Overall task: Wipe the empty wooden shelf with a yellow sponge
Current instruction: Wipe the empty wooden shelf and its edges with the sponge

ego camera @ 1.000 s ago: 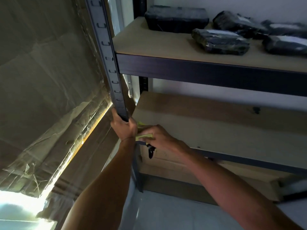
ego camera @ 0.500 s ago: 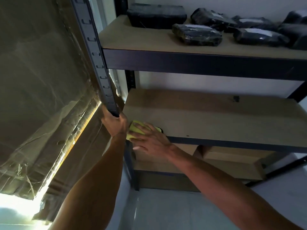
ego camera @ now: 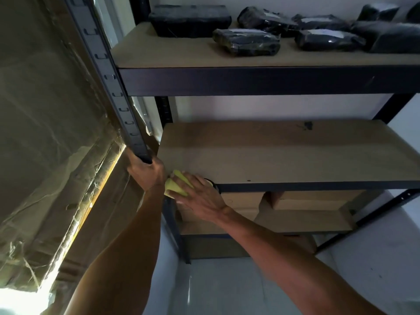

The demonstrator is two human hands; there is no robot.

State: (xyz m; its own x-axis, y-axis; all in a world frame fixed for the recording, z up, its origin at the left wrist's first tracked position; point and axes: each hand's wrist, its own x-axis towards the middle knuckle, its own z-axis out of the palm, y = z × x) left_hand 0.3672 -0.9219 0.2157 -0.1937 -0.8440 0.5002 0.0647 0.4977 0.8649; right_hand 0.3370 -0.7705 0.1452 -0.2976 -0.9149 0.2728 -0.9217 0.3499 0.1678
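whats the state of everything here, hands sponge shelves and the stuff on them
left hand: grips the metal post
right hand: flat fingers press the sponge
sponge: at the middle shelf's front left corner, partly past the edge
middle shelf: bare, nothing stored, a dark mark near the back right
top shelf: loaded
black packages: wrapped, lying flat on the top shelf

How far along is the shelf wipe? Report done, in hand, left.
Done: no wiped patch can be told apart. In hand: the right hand presses the yellow sponge on the front left corner of the empty wooden shelf; the left hand grips the metal upright. Left: seemingly the rest of it, including a dark mark at the back right.
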